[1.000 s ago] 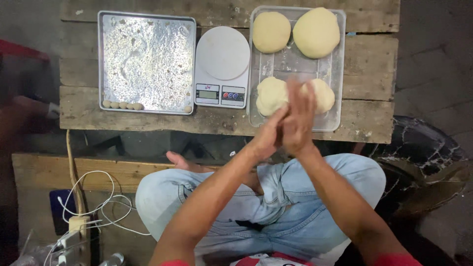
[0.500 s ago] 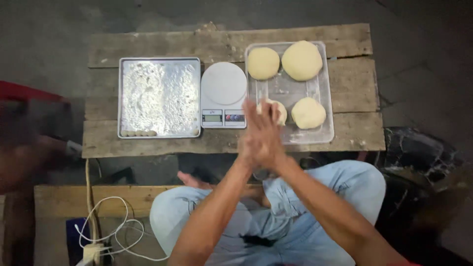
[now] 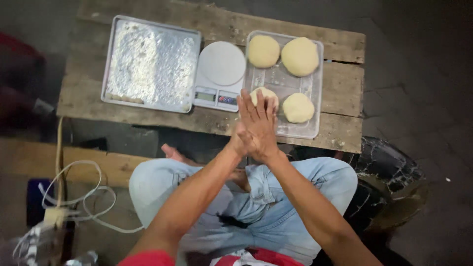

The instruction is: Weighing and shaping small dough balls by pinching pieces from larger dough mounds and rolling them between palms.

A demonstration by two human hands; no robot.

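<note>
Wooden planks make up the low table point(image 3: 345, 74) in front of the seated person, whose legs in pale blue jeans point(image 3: 162, 182) fill the bottom of the view. Both hands meet palm to palm above the table's near edge, fingers straight and pointing toward 12 o'clock: the right hand point(image 3: 260, 129) lies on top, and the left hand point(image 3: 240, 143) shows only as a sliver at its 8 o'clock side. Whether anything sits pressed between the palms cannot be told. Just past the fingertips, at 12 o'clock, a clear plastic tray point(image 3: 276, 79) holds 4 dough balls: one partly hidden behind the fingers point(image 3: 264, 93), one at its 3 o'clock point(image 3: 297, 107), and 2 larger ones at the far end point(image 3: 263, 51) and point(image 3: 299, 56). At 9 o'clock of the tray stands a white kitchen scale point(image 3: 220, 74) with a round platform, and further at 9 o'clock a floured metal baking tray point(image 3: 152, 63). White cables point(image 3: 79, 197) coil on the floor at 8 o'clock of the knees
</note>
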